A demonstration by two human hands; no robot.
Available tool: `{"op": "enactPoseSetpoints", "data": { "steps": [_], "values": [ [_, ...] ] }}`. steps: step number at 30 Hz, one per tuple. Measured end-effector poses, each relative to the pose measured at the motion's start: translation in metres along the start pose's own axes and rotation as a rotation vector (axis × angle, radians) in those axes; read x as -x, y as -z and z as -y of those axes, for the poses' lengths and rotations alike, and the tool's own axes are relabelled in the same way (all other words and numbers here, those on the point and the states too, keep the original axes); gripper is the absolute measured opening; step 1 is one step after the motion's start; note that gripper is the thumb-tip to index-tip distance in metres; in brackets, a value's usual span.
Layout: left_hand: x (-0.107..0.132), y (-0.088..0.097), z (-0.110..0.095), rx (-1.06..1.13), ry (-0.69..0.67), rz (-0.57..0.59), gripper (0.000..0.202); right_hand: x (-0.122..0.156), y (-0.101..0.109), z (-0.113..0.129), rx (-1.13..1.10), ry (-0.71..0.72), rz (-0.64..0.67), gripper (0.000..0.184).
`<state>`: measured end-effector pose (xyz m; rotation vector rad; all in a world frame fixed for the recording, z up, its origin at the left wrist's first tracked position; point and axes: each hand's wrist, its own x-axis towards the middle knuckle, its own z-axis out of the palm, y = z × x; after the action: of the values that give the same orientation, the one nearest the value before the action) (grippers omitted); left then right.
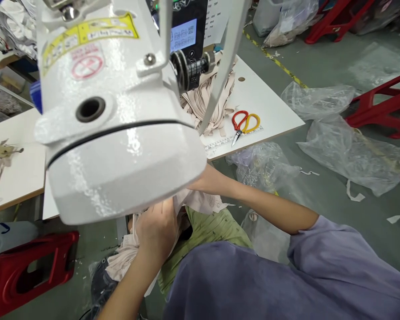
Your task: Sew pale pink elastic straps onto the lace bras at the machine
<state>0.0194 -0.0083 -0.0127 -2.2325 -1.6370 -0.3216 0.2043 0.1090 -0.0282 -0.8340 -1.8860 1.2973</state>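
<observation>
A white sewing machine head (126, 173) fills the upper left of the head view and hides part of my hands. Just below its front edge, my left hand (157, 226) has its fingers curled closed on pale beige fabric (128, 253), which hangs in a frilled bunch over my lap. My right hand (205, 180) reaches under the machine from the right, touching another part of the same pale fabric. Its fingers are hidden by the machine head, so their grip does not show.
Scissors (243, 124) with red and yellow handles lie on the white table (270, 111), beside bundled beige strips (210, 100). A lit control panel (183, 35) stands behind. Clear plastic bags (356, 151) and red stools (383, 106) occupy the floor; another red stool (50, 262) stands left.
</observation>
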Motion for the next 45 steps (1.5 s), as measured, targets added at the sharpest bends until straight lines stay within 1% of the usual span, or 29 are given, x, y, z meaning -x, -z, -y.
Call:
{"op": "enactPoseSetpoints", "data": {
  "steps": [3, 7, 10, 12, 14, 16, 18, 19, 20, 22, 23, 24, 25, 26, 29, 32, 34, 35, 36, 37, 38, 39, 40, 41, 42, 43, 44, 45],
  "values": [
    [-0.001, 0.0, -0.001, 0.019, -0.007, -0.011, 0.028, 0.0, 0.002, -0.002, 0.003, 0.009, 0.006, 0.031],
    [0.003, -0.001, 0.003, -0.014, 0.058, 0.005, 0.027, -0.002, -0.003, -0.001, 0.025, 0.088, 0.01, 0.028],
    [0.007, -0.005, 0.006, 0.094, 0.096, 0.037, 0.026, 0.001, -0.005, -0.004, 0.014, 0.057, 0.025, 0.033],
    [0.009, -0.007, 0.005, 0.239, 0.139, 0.052, 0.027, 0.006, -0.005, -0.009, 0.033, 0.035, -0.01, 0.038],
    [0.011, -0.007, 0.002, 0.414, 0.247, 0.078, 0.028, 0.013, -0.006, -0.014, 0.087, 0.017, -0.083, 0.041],
    [0.013, -0.003, -0.001, 0.602, 0.442, 0.102, 0.026, 0.024, -0.008, -0.015, 0.151, -0.026, -0.112, 0.035],
    [0.015, 0.002, -0.002, 0.783, 0.64, 0.145, 0.024, 0.039, -0.011, -0.01, 0.186, -0.093, -0.074, 0.025],
    [0.016, 0.004, -0.002, 0.882, 0.691, 0.192, 0.026, 0.048, -0.014, -0.006, 0.183, -0.123, -0.042, 0.025],
    [0.018, 0.006, -0.002, 0.999, 0.698, 0.262, 0.028, 0.057, -0.017, -0.001, 0.164, -0.145, -0.011, 0.026],
    [0.022, 0.007, -0.001, 1.278, 0.646, 0.422, 0.031, 0.076, -0.026, 0.01, 0.088, -0.157, 0.04, 0.028],
    [0.025, 0.006, 0.0, 1.416, 0.633, 0.473, 0.033, 0.083, -0.032, 0.015, 0.042, -0.154, 0.064, 0.028],
    [0.03, 0.005, 0.001, 1.53, 0.653, 0.489, 0.034, 0.09, -0.039, 0.018, -0.001, -0.147, 0.082, 0.029],
    [0.035, 0.006, 0.002, 1.605, 0.7, 0.478, 0.035, 0.095, -0.047, 0.02, -0.041, -0.144, 0.093, 0.029],
    [0.043, 0.007, 0.004, 1.634, 0.763, 0.45, 0.035, 0.098, -0.056, 0.021, -0.075, -0.148, 0.1, 0.03],
    [0.07, 0.018, 0.014, 1.567, 0.932, 0.34, 0.032, 0.094, -0.085, 0.017, -0.16, -0.174, 0.149, 0.032],
    [0.097, 0.036, 0.027, 1.479, 1.05, 0.254, 0.029, 0.075, -0.118, 0.01, -0.286, -0.119, 0.239, 0.032],
    [0.109, 0.043, 0.036, 1.435, 1.094, 0.236, 0.028, 0.061, -0.137, 0.005, -0.461, -0.106, 0.301, 0.044],
    [0.112, 0.044, 0.039, 1.411, 1.1, 0.243, 0.027, 0.055, -0.146, 0.002, -0.578, -0.148, 0.325, 0.05],
    [0.114, 0.043, 0.042, 1.387, 1.087, 0.27, 0.027, 0.05, -0.153, -0.001, -0.694, -0.23, 0.334, 0.051],
    [0.115, 0.039, 0.044, 1.357, 1.048, 0.313, 0.027, 0.047, -0.159, -0.006, -0.79, -0.337, 0.317, 0.049],
    [0.116, 0.034, 0.045, 1.303, 0.996, 0.348, 0.027, 0.046, -0.163, -0.011, -0.853, -0.446, 0.267, 0.045],
    [0.116, 0.026, 0.045, 1.217, 0.951, 0.352, 0.026, 0.048, -0.166, -0.017, -0.875, -0.529, 0.183, 0.041],
    [0.117, 0.016, 0.043, 1.106, 0.93, 0.315, 0.025, 0.051, -0.167, -0.024, -0.853, -0.574, 0.083, 0.038],
    [0.119, 0.005, 0.04, 0.998, 0.937, 0.257, 0.023, 0.056, -0.168, -0.03, -0.795, -0.574, -0.015, 0.035],
    [0.121, -0.006, 0.034, 0.918, 0.962, 0.201, 0.022, 0.062, -0.168, -0.036, -0.711, -0.535, -0.094, 0.033],
    [0.123, -0.018, 0.027, 0.884, 0.992, 0.168, 0.021, 0.069, -0.167, -0.042, -0.606, -0.471, -0.146, 0.031],
    [0.125, -0.029, 0.017, 0.902, 1.012, 0.17, 0.022, 0.077, -0.166, -0.048, -0.484, -0.395, -0.165, 0.026],
    [0.126, -0.04, 0.007, 0.961, 1.012, 0.207, 0.025, 0.085, -0.164, -0.053, -0.353, -0.312, -0.151, 0.021]
  ]
}}
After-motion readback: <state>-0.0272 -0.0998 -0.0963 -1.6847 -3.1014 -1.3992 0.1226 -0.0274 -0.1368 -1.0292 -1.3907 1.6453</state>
